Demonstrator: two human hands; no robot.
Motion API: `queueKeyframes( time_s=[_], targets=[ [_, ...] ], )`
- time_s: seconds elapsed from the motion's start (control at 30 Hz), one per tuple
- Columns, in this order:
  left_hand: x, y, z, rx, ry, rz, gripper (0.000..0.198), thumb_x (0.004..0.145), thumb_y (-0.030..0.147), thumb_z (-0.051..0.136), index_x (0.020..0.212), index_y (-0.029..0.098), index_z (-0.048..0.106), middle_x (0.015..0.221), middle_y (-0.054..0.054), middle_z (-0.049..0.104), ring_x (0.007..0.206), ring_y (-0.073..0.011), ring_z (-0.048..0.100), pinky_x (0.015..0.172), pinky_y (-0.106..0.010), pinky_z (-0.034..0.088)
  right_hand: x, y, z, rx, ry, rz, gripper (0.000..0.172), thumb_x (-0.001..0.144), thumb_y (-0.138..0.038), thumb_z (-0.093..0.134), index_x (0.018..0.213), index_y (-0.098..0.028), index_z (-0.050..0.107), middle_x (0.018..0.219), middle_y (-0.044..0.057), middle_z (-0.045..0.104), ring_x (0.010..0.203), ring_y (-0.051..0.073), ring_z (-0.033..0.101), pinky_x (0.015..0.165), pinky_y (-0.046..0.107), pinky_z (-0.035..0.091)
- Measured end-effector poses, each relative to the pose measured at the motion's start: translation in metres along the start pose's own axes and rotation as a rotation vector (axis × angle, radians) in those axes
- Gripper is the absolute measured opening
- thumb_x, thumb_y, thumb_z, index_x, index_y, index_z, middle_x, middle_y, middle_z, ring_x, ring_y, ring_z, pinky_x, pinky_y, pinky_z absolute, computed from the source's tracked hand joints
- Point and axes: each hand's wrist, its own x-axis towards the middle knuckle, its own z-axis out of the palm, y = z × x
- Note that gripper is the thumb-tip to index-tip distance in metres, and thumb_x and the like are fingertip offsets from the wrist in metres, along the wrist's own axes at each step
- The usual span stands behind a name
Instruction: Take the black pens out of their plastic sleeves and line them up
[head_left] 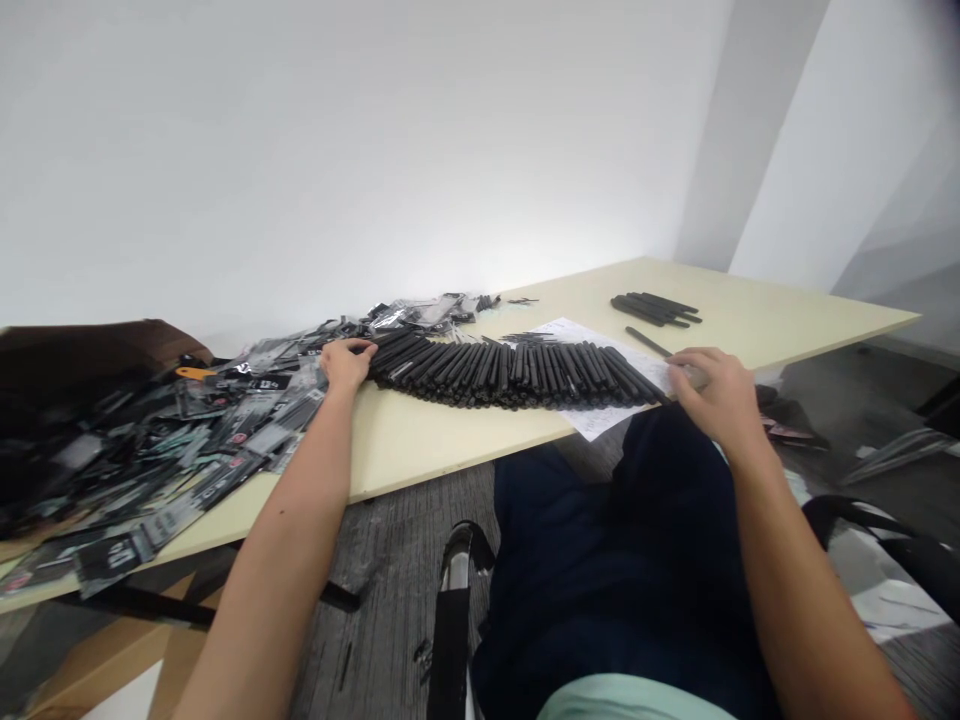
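Left hand (pixel 347 364) lies spread, palm down, against the left end of a tight row of black pens (pixel 510 372) on the table (pixel 757 310). Right hand (pixel 709 395) is curled at the row's right end — whether it pinches anything, cannot tell. The row lies partly across a sheet of paper (pixel 600 425). A heap of printed packets (pixel 225 430) sits left of the row; a bundle of black pens (pixel 652 308) lies well apart, beyond it.

A heap of shiny packets (pixel 180 430) spills over the counter (pixel 787 310); a small bundle of black pens (pixel 655 309) lies further along; a white wall (pixel 375 150) rises behind; a chair arm (pixel 457 600) shows below, above a grey floor (pixel 390 560)
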Motion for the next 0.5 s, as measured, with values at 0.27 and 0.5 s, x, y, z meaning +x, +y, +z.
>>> queueKeyframes(
  time_s=[0.27, 0.5],
  targets=[
    [0.002, 0.001, 0.002, -0.017, 0.019, 0.021, 0.032, 0.088, 0.037, 0.065, 0.108, 0.015, 0.079, 0.115, -0.013, 0.078, 0.120, -0.0294, 0.064, 0.116, -0.041, 0.039, -0.005, 0.000, 0.004, -0.075, -0.079, -0.012, 0.039, 0.103, -0.043, 0.043, 0.113, -0.023, 0.076, 0.131, 0.010, 0.074, 0.125, 0.033, 0.063, 0.103, 0.049, 0.039],
    [-0.002, 0.011, -0.003, 0.003, 0.042, 0.047, 0.035, 0.091, 0.036, 0.058, 0.111, 0.012, 0.077, 0.117, -0.016, 0.076, 0.124, -0.0314, 0.060, 0.117, -0.043, 0.037, -0.001, -0.007, -0.003, -0.225, 0.054, 0.110, 0.022, 0.092, -0.035, 0.056, 0.084, -0.020, 0.070, 0.092, 0.014, 0.076, 0.094, 0.033, 0.065, 0.090, 0.048, 0.041]
  ],
)
